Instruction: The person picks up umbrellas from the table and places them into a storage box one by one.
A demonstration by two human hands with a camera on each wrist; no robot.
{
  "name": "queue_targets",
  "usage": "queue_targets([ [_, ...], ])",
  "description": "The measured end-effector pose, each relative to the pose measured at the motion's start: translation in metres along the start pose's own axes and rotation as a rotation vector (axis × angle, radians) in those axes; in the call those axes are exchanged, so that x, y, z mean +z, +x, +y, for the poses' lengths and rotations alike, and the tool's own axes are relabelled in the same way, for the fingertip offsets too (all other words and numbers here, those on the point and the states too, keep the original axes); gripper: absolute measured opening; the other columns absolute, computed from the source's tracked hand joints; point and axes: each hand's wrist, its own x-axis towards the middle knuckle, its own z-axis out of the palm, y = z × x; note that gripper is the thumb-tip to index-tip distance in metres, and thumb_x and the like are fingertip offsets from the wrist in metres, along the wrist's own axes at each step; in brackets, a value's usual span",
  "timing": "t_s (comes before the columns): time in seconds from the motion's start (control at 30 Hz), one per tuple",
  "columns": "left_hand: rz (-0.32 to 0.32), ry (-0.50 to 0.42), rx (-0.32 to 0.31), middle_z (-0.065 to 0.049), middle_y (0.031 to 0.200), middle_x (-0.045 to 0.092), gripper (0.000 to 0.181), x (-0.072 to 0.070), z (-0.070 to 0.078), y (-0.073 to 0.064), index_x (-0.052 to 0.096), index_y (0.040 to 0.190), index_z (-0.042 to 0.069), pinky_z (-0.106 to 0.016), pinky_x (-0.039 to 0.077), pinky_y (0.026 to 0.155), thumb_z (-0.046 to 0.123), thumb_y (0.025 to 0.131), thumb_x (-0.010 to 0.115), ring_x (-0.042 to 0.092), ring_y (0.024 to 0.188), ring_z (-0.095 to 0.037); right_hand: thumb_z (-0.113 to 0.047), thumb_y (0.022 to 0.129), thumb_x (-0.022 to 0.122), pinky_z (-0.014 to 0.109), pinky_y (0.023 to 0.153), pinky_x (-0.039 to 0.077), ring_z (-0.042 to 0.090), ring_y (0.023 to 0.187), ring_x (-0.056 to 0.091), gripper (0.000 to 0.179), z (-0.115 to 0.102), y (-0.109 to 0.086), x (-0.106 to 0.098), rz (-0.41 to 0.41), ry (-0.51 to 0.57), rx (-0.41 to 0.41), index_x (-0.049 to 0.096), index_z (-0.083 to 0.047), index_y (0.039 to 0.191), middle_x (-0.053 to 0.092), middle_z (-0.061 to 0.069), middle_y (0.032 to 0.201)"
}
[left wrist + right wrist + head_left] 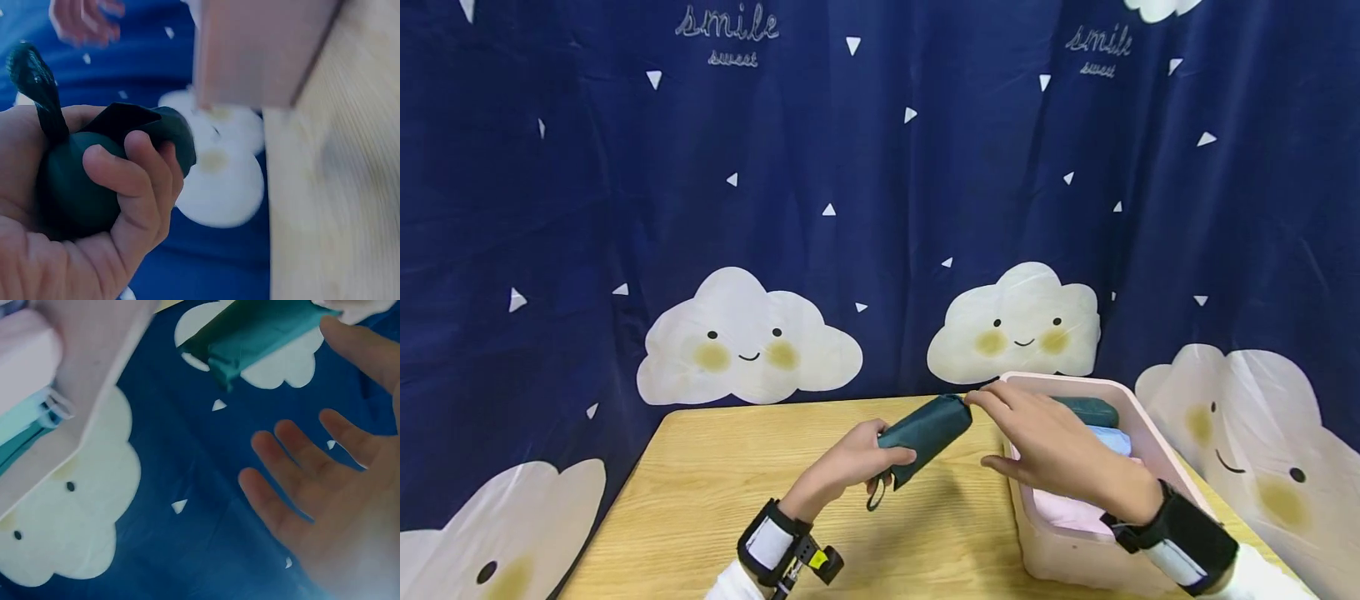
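My left hand [867, 457] grips a folded umbrella [928, 437] in a dark green cover by its near end, above the table. The umbrella slants up to the right, with a small wrist loop hanging below the hand. In the left wrist view the fingers curl round the rounded handle end, and the strap [34, 78] sticks up beside the palm. My right hand [1052, 437] is in front of the bin, fingers spread and holding nothing. Its fingertips overlap the umbrella's far end in the head view; the right wrist view shows a gap between the fingers and the cover [262, 337].
A pale pink bin [1037, 546] stands at the table's right side. Inside lie another dark green rolled item [1088, 411], a light blue one [1112, 439] and a pink one [1067, 510]. The wooden table [715, 492] ends at a dark blue curtain [880, 167] with clouds.
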Motion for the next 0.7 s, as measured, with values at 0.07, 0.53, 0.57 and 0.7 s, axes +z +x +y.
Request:
queue_targets([
  [0.07, -0.007, -0.025, 0.018, -0.014, 0.078, 0.059, 0.043, 0.008, 0.01, -0.01, 0.048, 0.106, 0.0, -0.023, 0.04, 0.038, 0.029, 0.081, 0.069, 0.054, 0.052, -0.016, -0.037, 0.07, 0.078, 0.028, 0.058, 0.043, 0.009, 0.075, 0.05, 0.07, -0.006, 0.001, 0.0, 0.024, 0.027, 0.08, 0.045, -0.016, 0.128, 0.048, -0.003, 0.115],
  [0.53, 0.297, -0.092, 0.252, -0.004, 0.092, 0.057, 0.058, 0.071, 0.041, -0.05, 0.039, 0.128, 0.009, -0.03, 0.047, 0.058, 0.039, 0.085, 0.064, 0.058, 0.071, -0.015, -0.032, 0.088, 0.062, 0.038, 0.08, 0.049, 0.03, 0.106, 0.057, 0.082, -0.038, 0.009, -0.006, 0.072, 1.198, 0.785, 0.006, -0.016, 0.146, 0.045, 0.026, 0.13],
  [0.57, 0.319, -0.075, 0.286, -0.003, 0.093, 0.056, 0.058, 0.077, 0.041, -0.05, 0.037, 0.129, 0.01, -0.029, 0.047, 0.059, 0.037, 0.085, 0.064, 0.057, 0.072, -0.013, -0.031, 0.089, 0.061, 0.038, 0.082, 0.049, 0.029, 0.107, 0.056, 0.079, -0.041, 0.01, -0.006, 0.091, 1.284, 0.798, 0.008, -0.015, 0.146, 0.045, 0.024, 0.13],
  [0.7, 0.417, 0.042, 0.42, -0.002, 0.101, 0.052, 0.06, 0.098, 0.043, -0.051, 0.033, 0.132, 0.009, -0.025, 0.046, 0.063, 0.029, 0.086, 0.065, 0.055, 0.077, -0.011, -0.03, 0.09, 0.06, 0.035, 0.089, 0.044, 0.026, 0.109, 0.054, 0.067, -0.05, 0.014, -0.003, 0.168, 1.518, 0.823, 0.019, -0.011, 0.14, 0.046, 0.019, 0.127],
])
